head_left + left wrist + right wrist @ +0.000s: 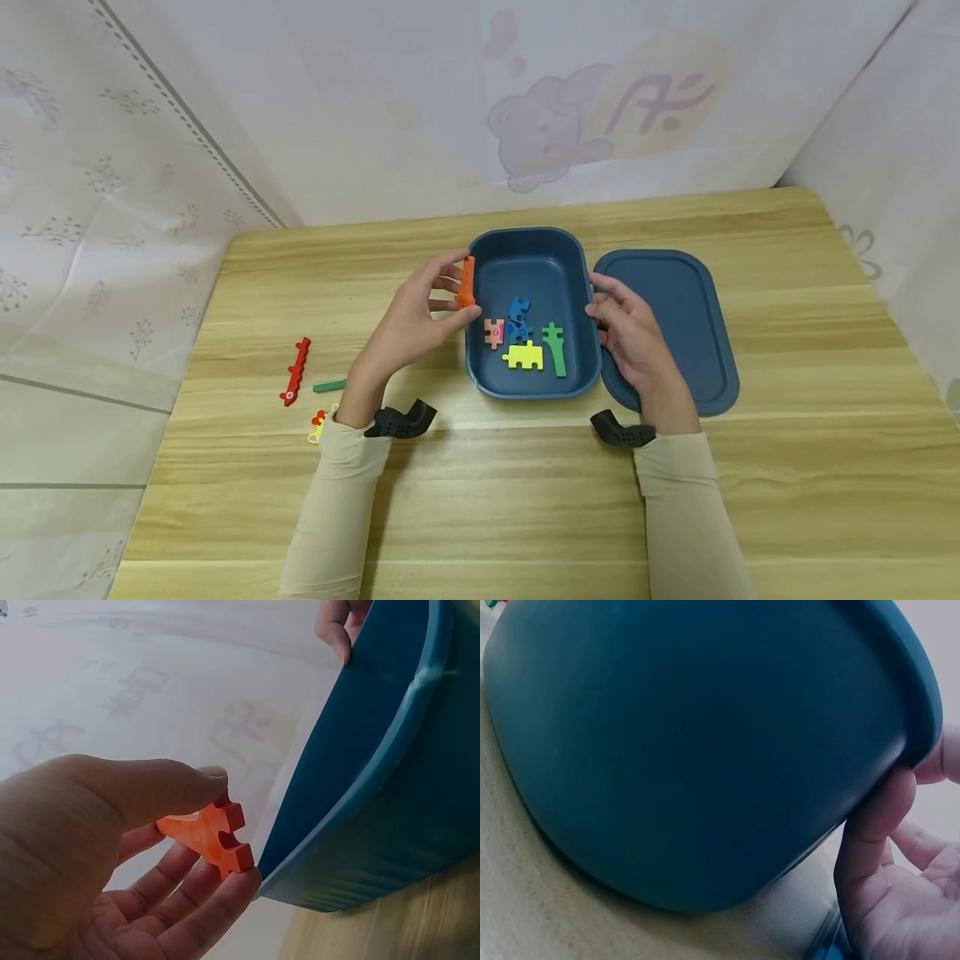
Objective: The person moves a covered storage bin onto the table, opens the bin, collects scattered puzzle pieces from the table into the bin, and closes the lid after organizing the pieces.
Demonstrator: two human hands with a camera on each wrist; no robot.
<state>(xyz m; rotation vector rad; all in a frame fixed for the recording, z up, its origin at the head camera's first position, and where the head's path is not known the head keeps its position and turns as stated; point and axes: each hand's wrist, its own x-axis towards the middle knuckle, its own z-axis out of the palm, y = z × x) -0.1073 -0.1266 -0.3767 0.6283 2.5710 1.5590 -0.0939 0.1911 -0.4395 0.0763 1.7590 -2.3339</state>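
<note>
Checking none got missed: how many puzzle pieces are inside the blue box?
4 on the blue box floor: pink piece, blue piece, yellow piece, green piece. None looks hidden.

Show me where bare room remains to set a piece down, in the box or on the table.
Free: the box floor's far half, beyond the yellow piece, and the table near the sleeves. Crowded: the box's near half and the table left of the left hand, around the red piece.

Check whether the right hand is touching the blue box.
Touching. In the right wrist view the thumb of the right hand presses against the outer wall of the blue box just under its rim; the head view agrees.
</note>
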